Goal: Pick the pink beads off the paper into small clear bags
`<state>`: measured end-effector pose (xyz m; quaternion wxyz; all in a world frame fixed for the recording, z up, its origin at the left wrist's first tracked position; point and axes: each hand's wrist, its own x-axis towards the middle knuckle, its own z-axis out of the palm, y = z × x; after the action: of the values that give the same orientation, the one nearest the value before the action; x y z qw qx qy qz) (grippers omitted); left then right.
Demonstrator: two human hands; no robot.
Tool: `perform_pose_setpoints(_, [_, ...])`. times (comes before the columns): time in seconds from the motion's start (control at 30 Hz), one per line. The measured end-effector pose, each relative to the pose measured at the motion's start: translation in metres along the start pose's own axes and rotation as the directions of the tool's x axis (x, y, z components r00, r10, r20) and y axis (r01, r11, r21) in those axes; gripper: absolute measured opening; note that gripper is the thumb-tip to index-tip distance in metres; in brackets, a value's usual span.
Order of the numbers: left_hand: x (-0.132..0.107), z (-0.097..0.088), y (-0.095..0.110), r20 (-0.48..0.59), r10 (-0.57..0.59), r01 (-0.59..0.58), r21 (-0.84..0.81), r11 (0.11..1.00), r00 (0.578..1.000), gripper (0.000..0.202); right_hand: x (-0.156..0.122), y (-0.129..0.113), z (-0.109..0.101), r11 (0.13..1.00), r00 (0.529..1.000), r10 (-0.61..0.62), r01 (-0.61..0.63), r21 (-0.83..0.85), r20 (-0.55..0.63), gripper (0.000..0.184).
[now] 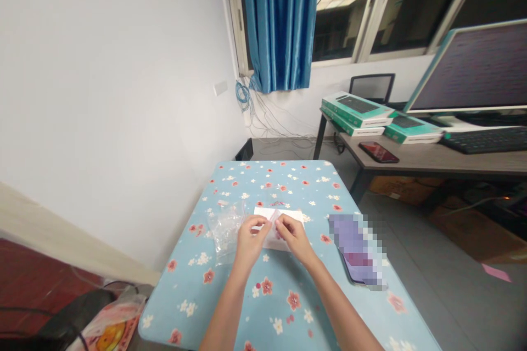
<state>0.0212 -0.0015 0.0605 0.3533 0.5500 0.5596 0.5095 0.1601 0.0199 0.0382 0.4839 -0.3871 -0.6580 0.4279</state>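
My left hand [251, 237] and my right hand [295, 237] meet near the middle of the table, fingertips pinched close together. Between them is a small clear plastic bag [274, 219] with a pinkish edge, gripped from both sides. What it contains is too small to make out. Beneath the hands lies a white sheet [260, 211], partly covered by them. Just left of my left hand rests a larger crumpled clear plastic bag [225, 233] with small pieces that I cannot identify. A phone-like device [356, 255], its screen pixelated, lies to the right of my right hand.
The table has a blue floral cover [230, 296]. A white wall [123, 93] runs along its left. On the desk [415, 156] at right are green-and-white boxes [356, 112], a phone [379, 152], a keyboard [486, 140] and a monitor [473, 68]. Loose cables [267, 115] hang beneath the curtain [280, 22].
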Motion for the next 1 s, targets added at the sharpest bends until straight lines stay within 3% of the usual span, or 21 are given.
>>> perform_pose_setpoints(0.1, [-0.006, -0.001, 0.003, 0.031, 0.009, -0.01, 0.059, 0.998, 0.999, 0.015, 0.0, -0.002, 0.001, 1.0, 0.998, 0.008, -0.009, 0.013, 0.055, 0.039])
perform_pose_setpoints(0.23, [-0.008, -0.008, 0.015, 0.064, 0.108, -0.119, 0.211, 0.97, 0.992, 0.011, -0.002, -0.012, -0.001, 1.0, 0.994, -0.003, 0.0, 0.025, 0.111, 0.038])
perform_pose_setpoints(0.53, [-0.01, -0.017, 0.028, 0.142, 0.258, -0.294, 0.495, 0.818, 0.956, 0.012, -0.005, -0.023, -0.003, 0.972, 0.986, -0.007, 0.045, -0.229, 0.164, 0.036])
perform_pose_setpoints(0.63, [-0.007, -0.019, 0.029, 0.087, 0.324, -0.314, 0.571, 0.759, 0.942, 0.012, -0.006, -0.026, -0.001, 0.928, 0.99, -0.039, 0.086, -0.363, 0.136, 0.033])
perform_pose_setpoints(0.8, [0.0, -0.025, 0.03, -0.09, 0.379, -0.23, 0.662, 0.714, 0.921, 0.012, -0.008, -0.038, 0.001, 0.857, 0.993, -0.031, 0.085, -0.509, 0.114, 0.028])
perform_pose_setpoints(0.9, [-0.001, -0.032, 0.029, -0.007, 0.33, -0.272, 0.552, 0.788, 0.944, 0.011, -0.01, -0.048, -0.001, 0.842, 0.995, -0.023, 0.072, -0.534, 0.099, 0.025])
perform_pose_setpoints(1.0, [-0.009, -0.041, 0.03, 0.243, 0.299, -0.37, 0.34, 0.865, 0.923, 0.03, -0.012, -0.06, -0.007, 0.812, 0.995, 0.021, 0.04, -0.582, 0.097, 0.026])
